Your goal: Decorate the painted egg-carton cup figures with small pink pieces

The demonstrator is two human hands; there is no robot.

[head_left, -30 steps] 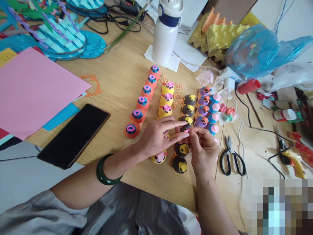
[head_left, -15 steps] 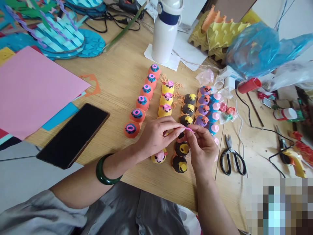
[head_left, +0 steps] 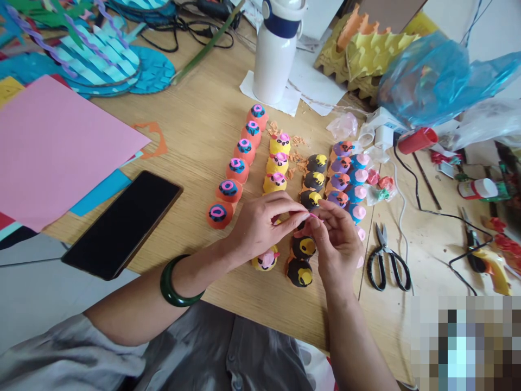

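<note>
Between my fingertips is a thin pink strip (head_left: 315, 217) that looks like modelling clay. My left hand (head_left: 271, 222) pinches its left end between thumb and fingers, and my right hand (head_left: 336, 233) pinches the other end. Both hands hover over rows of painted egg-carton cups, hiding part of the middle. Under and beside them are a yellow row (head_left: 275, 182) with pink tops and a black row (head_left: 303, 247) with yellow patches. An orange row (head_left: 228, 189) with blue and pink rings lies to the left. Purple cups (head_left: 337, 181) and blue cups (head_left: 356, 194) stand to the right.
Black-handled scissors (head_left: 385, 260) lie right of my right hand. A phone (head_left: 124, 225) and pink paper (head_left: 69, 152) are at left. A white bottle (head_left: 274, 60) stands behind the rows. Egg trays (head_left: 366, 57), a blue plastic bag (head_left: 427, 81) and cables fill the back right.
My right hand's fingers have shifted slightly, and less of the pink strip shows between the hands. The camera view has moved a little; other things stay in place.
</note>
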